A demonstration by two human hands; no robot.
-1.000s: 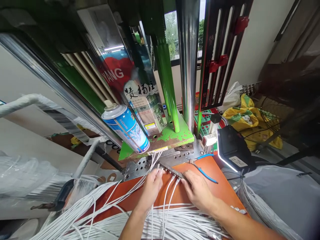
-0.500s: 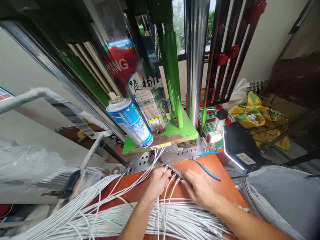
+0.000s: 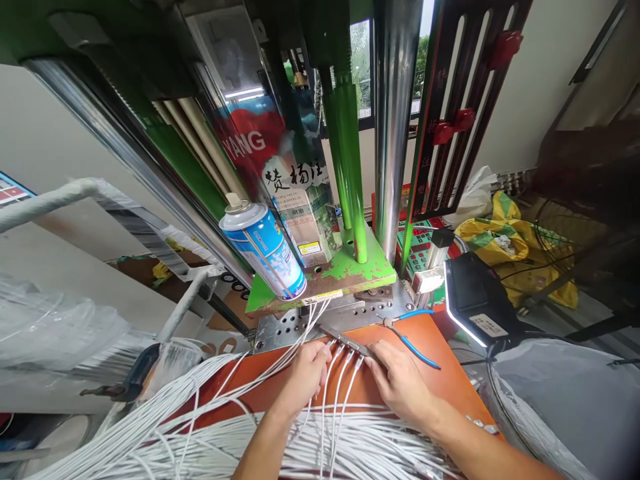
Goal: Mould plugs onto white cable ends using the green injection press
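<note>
Angled across the orange work table is a narrow dark metal bar [image 3: 353, 345], its right end gripped by my right hand [image 3: 403, 380]. Several white cables [image 3: 340, 390] run down from the bar, with connector ends lined up along its near edge. My left hand [image 3: 307, 373] is closed in a pinch beside the leftmost connector, and a white cable trails out below its fingers. The fingertips hide part of what it grips. A large heap of white cables [image 3: 240, 440] lies in front of both hands. Blue-handled pliers [image 3: 410, 340] rest open to the right, beyond my right hand.
Behind the hands stands a press with a green plate [image 3: 355, 270] and a drilled steel base [image 3: 287, 323]. A blue spray can [image 3: 265, 250] is on the plate. Cables emerge under the plate. A black lamp-like unit [image 3: 475, 293] stands right, above a plastic-lined bin [image 3: 560, 393].
My left hand has shifted slightly left along the bar, showing more of the connectors. My right hand keeps its hold on the bar. The view has tilted slightly.
</note>
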